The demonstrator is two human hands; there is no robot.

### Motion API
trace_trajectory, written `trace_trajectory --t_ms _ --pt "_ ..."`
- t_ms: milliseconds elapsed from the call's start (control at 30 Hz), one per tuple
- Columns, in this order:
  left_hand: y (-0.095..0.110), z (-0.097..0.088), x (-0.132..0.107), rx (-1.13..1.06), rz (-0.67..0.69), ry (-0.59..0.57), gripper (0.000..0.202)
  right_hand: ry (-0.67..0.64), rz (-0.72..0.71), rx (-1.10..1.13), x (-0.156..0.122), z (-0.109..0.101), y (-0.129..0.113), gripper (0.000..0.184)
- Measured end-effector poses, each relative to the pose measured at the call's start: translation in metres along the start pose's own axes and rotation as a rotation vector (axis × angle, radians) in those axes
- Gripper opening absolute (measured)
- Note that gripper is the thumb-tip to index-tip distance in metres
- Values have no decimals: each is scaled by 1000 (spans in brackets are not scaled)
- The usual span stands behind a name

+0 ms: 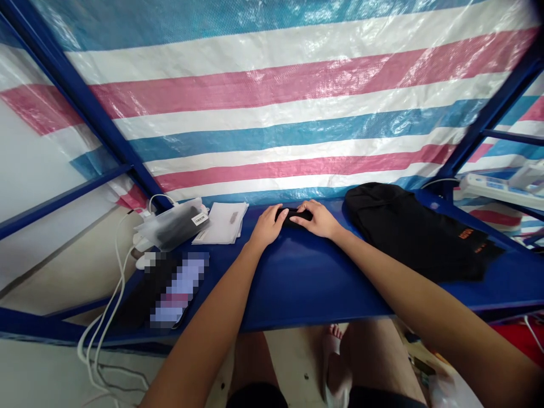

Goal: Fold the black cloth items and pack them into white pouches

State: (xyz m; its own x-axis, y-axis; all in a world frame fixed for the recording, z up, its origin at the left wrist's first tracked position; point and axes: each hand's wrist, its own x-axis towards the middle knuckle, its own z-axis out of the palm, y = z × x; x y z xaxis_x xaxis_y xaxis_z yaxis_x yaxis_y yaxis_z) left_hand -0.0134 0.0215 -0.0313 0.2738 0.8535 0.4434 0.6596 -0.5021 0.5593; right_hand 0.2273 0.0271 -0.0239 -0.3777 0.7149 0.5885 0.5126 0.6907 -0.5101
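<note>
A small black folded item (293,216) lies at the far edge of the blue table (306,283), against the striped tarp. My left hand (267,225) rests on its left end with fingers curled over it. My right hand (318,220) presses on its right end, fingers bent and together on top. Both arms reach straight forward across the table.
A pile of black garments (419,232) with an orange label lies to the right. At the left are a clear bag with a dark item (174,226), flat white packets (223,222), a phone (170,292) and white cables (106,328). A power strip (497,190) sits far right.
</note>
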Motion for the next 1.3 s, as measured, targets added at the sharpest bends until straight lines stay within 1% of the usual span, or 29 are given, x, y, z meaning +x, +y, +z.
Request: trace_trajectory --t_ms 133,267,333,500,600,667,833,967,1033,1100,1133,1167,1233,1300 --pt "0 0 0 -6 15 -19 47 9 -101 -121 -2 -5 0 37" --pt "1 -1 0 -7 58 35 38 -29 -224 -278 -3 -12 -4 31" --pt "3 -1 -1 -7 73 59 38 -57 -262 -344 -4 -15 -7 31" --pt "6 0 -3 13 65 61 45 -88 -251 -401 -8 -17 -9 53" --pt "6 3 -2 6 118 52 50 -88 -237 -413 -8 -16 -3 62" --pt "5 4 0 4 151 47 50 -94 -236 -423 -6 -16 0 64" --pt "4 2 0 20 148 27 34 -108 -255 -413 1 -16 1 60" --pt "11 -4 -2 36 130 20 34 -121 -260 -413 7 -17 -2 44" --pt "15 -10 -2 57 146 11 35 -106 -257 -432 8 -17 -3 41" --pt "17 -19 -2 137 155 45 38 -81 -249 -448 8 -17 -1 41" --pt "16 -25 -2 209 129 88 40 -68 -242 -451 8 -17 0 42" --pt "15 -32 -2 301 76 137 42 -58 -235 -445 7 -16 1 44" --pt "8 -46 -2 508 -105 217 42 -51 -225 -414 6 -15 3 51" --pt "0 -59 -4 673 -314 218 41 -45 -211 -382 4 -15 4 64"
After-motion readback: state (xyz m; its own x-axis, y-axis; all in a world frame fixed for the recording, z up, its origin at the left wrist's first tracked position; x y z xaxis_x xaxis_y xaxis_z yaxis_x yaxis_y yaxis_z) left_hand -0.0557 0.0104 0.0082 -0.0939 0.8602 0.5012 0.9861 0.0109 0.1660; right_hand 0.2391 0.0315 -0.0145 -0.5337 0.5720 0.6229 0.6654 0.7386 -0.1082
